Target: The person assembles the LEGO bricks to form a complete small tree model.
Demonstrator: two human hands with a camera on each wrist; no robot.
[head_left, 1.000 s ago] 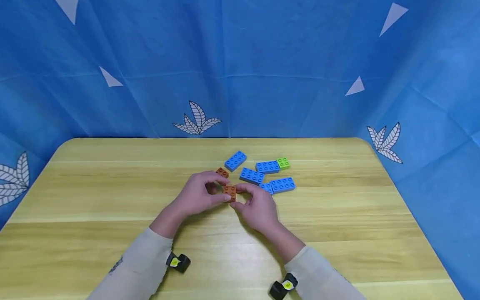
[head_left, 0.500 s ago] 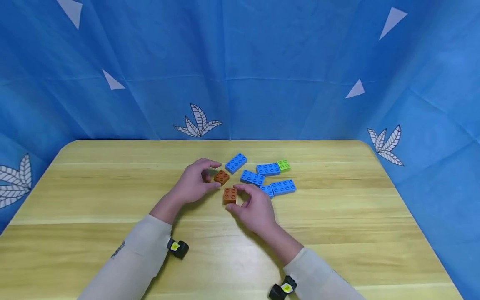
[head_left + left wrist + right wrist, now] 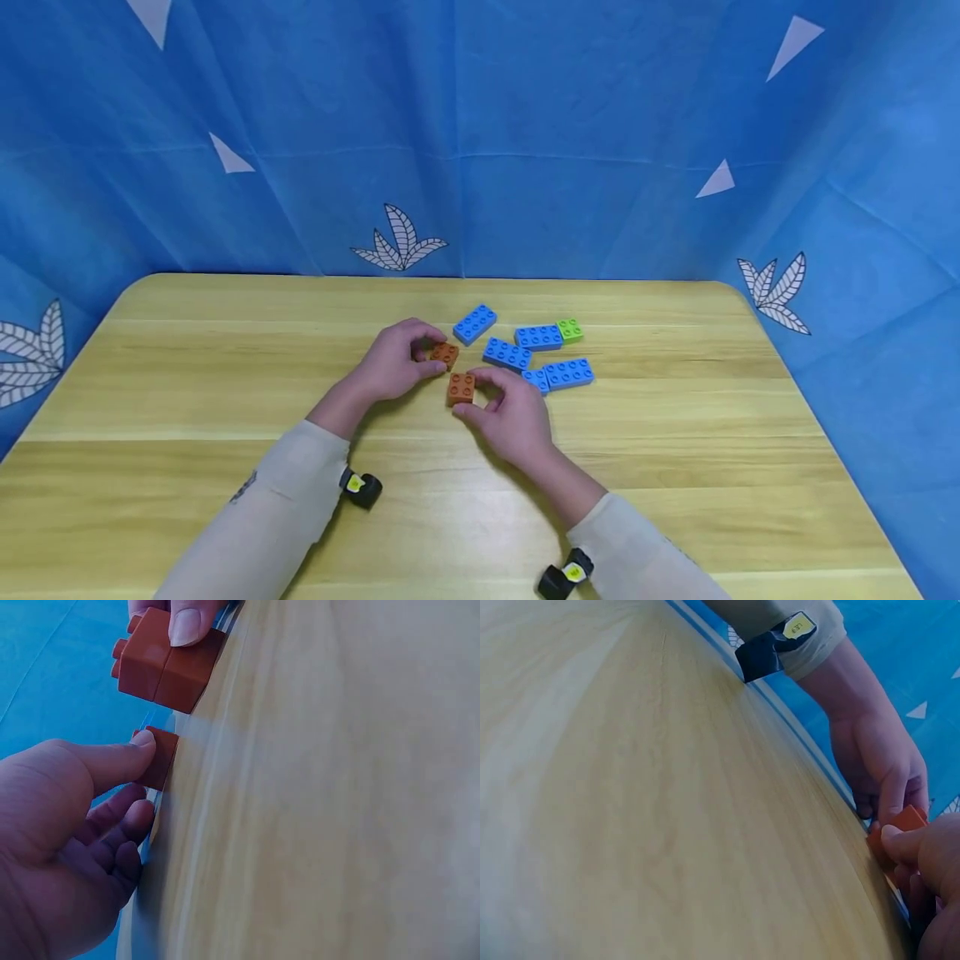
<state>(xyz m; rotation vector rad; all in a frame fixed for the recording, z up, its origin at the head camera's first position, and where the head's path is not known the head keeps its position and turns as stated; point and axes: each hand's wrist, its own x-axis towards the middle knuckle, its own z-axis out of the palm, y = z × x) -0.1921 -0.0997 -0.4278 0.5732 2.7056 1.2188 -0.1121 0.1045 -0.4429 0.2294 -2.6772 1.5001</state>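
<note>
Thumb and fingers of the left hand [image 3: 395, 360] pinch a small orange-brown brick [image 3: 445, 355] on the table; in the left wrist view the thumb lies on this brick [image 3: 161, 759]. Nearer the person, the right hand [image 3: 513, 419] holds a taller orange-brown piece [image 3: 461, 389] by its right side. The left wrist view shows that piece [image 3: 166, 664] as two blocks joined, studs facing left, the right hand's fingertip on it. The two brown pieces stand apart, a small gap between them.
Behind and right of the hands lie blue bricks [image 3: 475, 324], [image 3: 507, 354], several in all, and a green brick [image 3: 570, 330] against one of them. The wooden table [image 3: 187, 375] ends at a blue cloth [image 3: 525, 217].
The left hand let go of the nearer brown piece, moved away to the far-left brown brick and closed on it. The right hand stays at the nearer piece.
</note>
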